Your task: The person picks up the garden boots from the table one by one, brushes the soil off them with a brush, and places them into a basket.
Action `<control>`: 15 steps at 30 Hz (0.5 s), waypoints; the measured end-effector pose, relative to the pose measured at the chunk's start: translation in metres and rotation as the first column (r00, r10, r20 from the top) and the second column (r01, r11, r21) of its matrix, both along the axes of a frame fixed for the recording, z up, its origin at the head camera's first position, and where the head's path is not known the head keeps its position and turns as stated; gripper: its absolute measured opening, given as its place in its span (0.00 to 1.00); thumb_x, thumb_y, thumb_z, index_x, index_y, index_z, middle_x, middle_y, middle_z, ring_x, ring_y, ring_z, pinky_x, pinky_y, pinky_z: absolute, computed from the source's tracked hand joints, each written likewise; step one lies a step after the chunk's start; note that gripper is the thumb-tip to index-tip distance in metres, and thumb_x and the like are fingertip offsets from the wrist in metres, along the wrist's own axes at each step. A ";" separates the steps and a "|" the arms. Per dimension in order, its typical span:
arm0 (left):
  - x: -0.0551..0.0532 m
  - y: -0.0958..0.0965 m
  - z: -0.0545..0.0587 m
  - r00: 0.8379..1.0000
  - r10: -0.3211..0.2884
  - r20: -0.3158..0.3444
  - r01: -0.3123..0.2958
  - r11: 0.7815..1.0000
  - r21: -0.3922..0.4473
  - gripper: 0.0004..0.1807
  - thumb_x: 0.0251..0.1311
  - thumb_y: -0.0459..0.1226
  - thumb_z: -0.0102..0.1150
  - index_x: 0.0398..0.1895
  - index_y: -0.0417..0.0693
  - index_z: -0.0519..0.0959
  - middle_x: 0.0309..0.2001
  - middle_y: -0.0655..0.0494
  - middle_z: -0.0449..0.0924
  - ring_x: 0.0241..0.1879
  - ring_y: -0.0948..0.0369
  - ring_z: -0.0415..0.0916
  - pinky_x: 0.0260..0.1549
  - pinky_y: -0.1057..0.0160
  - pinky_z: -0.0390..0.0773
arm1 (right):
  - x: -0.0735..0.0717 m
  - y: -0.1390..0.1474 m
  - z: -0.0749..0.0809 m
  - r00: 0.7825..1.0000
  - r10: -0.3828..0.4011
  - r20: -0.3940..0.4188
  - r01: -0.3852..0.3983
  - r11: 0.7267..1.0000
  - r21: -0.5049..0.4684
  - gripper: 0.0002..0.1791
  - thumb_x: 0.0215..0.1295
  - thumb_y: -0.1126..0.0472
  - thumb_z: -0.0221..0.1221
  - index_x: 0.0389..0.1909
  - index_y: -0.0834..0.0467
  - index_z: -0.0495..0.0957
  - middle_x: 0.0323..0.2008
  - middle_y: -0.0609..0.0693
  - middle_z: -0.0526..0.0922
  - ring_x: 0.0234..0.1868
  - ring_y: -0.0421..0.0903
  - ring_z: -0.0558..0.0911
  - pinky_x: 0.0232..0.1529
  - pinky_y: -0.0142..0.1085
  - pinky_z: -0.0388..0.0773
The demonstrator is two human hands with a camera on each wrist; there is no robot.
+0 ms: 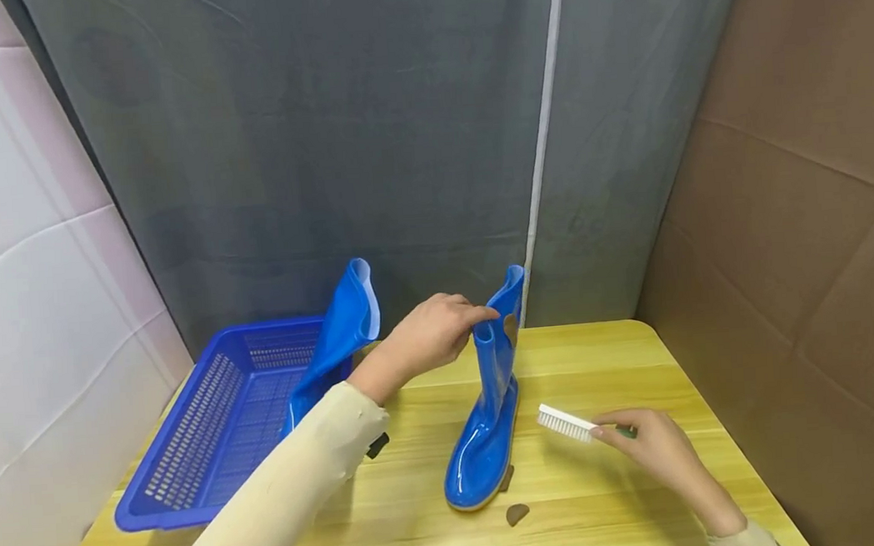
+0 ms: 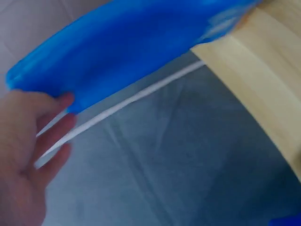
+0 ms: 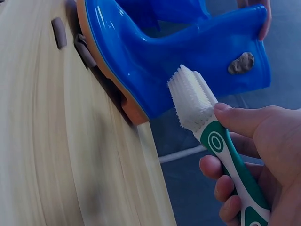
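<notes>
A blue rain boot (image 1: 484,454) stands upright on the wooden table, toe towards me. My left hand (image 1: 440,327) pinches the top edge of its shaft, thumb and fingertips at the rim in the left wrist view. To the right of the boot, my right hand (image 1: 658,443) grips a scrub brush (image 3: 190,101) by its green and white handle. The white bristles point towards the boot and appear apart from it. A brown lump (image 3: 241,63) sticks to the upper shaft, on the side facing the brush.
A blue plastic basket (image 1: 212,404) stands at the left of the table. Another blue boot (image 1: 342,320) leans in it, partly behind my left arm. Near the standing boot's toe lies a flat brown piece (image 1: 518,514), with another brown piece (image 1: 506,478) against the sole.
</notes>
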State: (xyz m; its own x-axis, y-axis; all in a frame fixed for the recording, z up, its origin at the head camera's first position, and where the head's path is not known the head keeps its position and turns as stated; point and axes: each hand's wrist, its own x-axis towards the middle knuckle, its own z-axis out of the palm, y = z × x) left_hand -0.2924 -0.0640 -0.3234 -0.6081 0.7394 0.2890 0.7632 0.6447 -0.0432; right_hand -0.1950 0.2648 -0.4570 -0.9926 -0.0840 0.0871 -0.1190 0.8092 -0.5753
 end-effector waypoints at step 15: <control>0.003 -0.014 -0.027 0.918 0.019 -0.395 -0.052 0.996 -0.072 0.08 0.63 0.42 0.64 0.42 0.53 0.85 0.41 0.59 0.89 0.46 0.60 0.83 0.57 0.60 0.79 | 0.005 -0.045 -0.008 0.997 0.073 0.025 -0.074 0.997 0.023 0.12 0.57 0.40 0.67 0.40 0.37 0.87 0.42 0.37 0.89 0.39 0.35 0.82 0.33 0.33 0.75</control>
